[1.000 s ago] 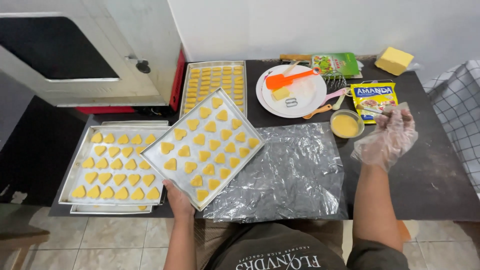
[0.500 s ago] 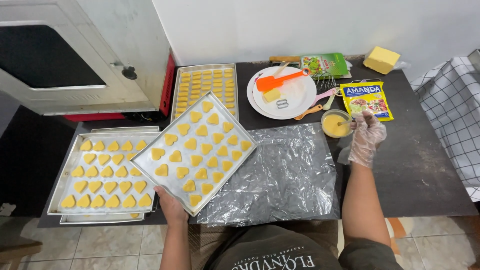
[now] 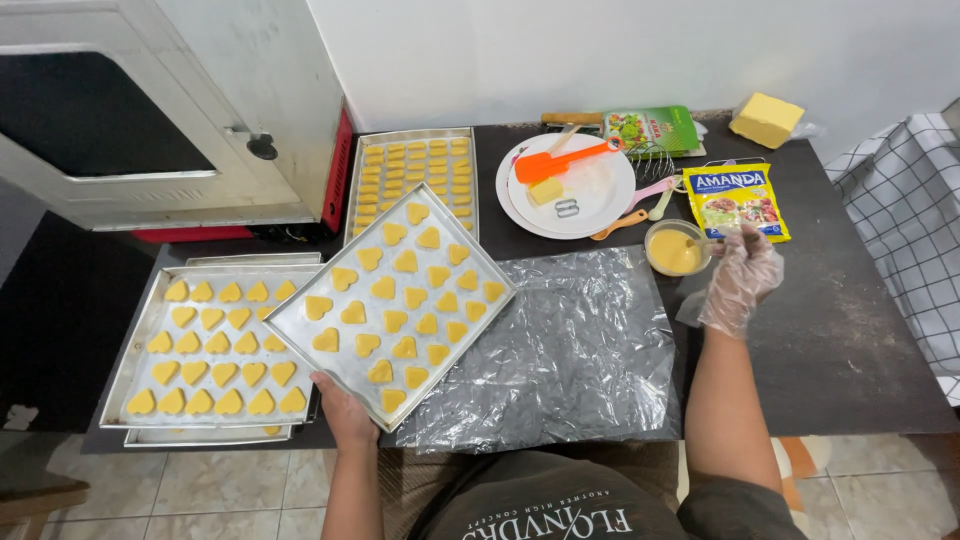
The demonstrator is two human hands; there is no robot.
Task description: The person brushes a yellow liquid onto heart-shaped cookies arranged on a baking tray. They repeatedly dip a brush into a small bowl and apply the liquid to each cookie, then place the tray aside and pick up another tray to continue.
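Left hand [image 3: 345, 410] fingers grip cookie tray [image 3: 300, 335]; gloved right hand [image 3: 738, 280] fingers pinch brush [image 3: 705, 241]

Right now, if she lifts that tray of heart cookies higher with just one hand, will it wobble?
Probably. The left hand grips the metal baking tray only at one corner, so the far end may dip. The tray looks thin but stiff, so it shouldn't bend. The heart-shaped cookies lie loose on smooth metal and could slide if it tilts.
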